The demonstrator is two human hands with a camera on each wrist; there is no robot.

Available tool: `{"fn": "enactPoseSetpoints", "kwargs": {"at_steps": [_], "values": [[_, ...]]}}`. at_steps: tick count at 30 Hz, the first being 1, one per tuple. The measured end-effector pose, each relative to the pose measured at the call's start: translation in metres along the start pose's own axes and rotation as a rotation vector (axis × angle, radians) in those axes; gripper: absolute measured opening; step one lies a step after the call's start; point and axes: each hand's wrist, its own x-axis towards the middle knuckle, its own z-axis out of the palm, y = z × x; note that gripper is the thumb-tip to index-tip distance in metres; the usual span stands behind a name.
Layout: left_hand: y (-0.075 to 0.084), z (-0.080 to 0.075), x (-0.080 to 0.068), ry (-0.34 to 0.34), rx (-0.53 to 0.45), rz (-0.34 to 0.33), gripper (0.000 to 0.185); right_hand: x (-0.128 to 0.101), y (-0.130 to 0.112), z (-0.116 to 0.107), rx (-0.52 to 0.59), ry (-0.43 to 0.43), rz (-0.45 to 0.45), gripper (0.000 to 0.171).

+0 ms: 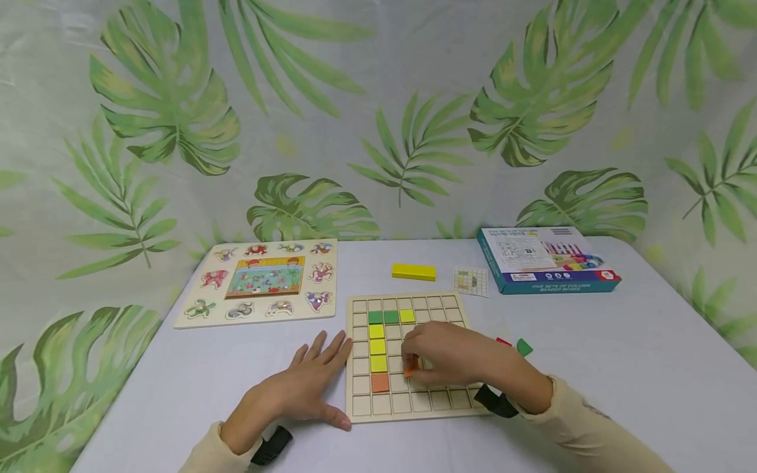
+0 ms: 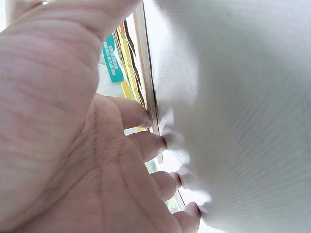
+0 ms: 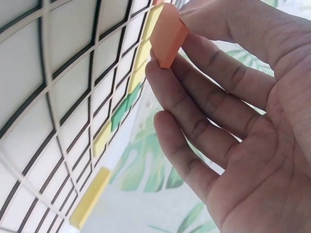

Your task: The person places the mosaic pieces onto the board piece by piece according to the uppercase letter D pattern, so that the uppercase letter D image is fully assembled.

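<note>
Right hand (image 1: 449, 358) pinching an orange tile (image 3: 167, 35) over the wooden grid board (image 1: 408, 410)

The board's cells are holding two green tiles (image 1: 383, 317), four yellow tiles (image 1: 378, 347) and one orange square (image 1: 380, 382); the pinched tile is hovering just beside that square. The left hand (image 1: 307, 384) is lying flat with straight fingers on the white table (image 1: 621, 368), touching the board's left edge. A yellow bar (image 1: 413, 271), a blue box (image 1: 547, 259) and an animal puzzle (image 1: 263, 281) are sitting farther back, before a leaf-print curtain (image 1: 378, 112)
</note>
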Motion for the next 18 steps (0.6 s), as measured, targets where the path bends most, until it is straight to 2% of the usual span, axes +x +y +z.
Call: {"fn": "enactPoseSetpoints", "kwargs": {"at_steps": [10,18], "values": [[0.000,0.000,0.000,0.002,0.002,-0.008,0.126,0.013,-0.007,0.009,0.025,-0.018,-0.052,0.009],[0.002,-0.002,-0.002,0.007,0.009,0.003,0.125,0.015,-0.009,0.013,0.009,-0.016,-0.056,0.010]]}}
